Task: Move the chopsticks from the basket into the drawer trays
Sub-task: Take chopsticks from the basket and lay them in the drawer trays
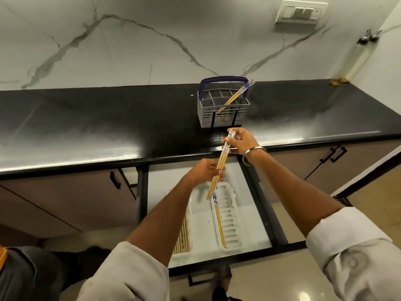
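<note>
From the head view I see both hands sharing one bundle of pale wooden chopsticks with blue-patterned tops [219, 168], held slanting over the open white-lined drawer [251, 205]. My right hand [243, 141] pinches the patterned top ends with curled fingers, while my left hand [208, 171] wraps around the middle of the shafts; I judge the two-handed hold is there to square the sticks up before they go down. Their lower tips hang just above the right white slotted plastic tray [231, 224], which already has a few chopsticks lying lengthwise along its left side, so that tray looks like the target. The left white tray [184, 250], partly hidden by my left forearm, holds a larger row of chopsticks. Back on the glossy black table [86, 127], the grey plastic cutlery basket with a dark blue handle [222, 105] has several more chopsticks leaning out of a right-hand compartment, so the job seems partway done. Next I would lower the bundle flat into the tray.
</note>
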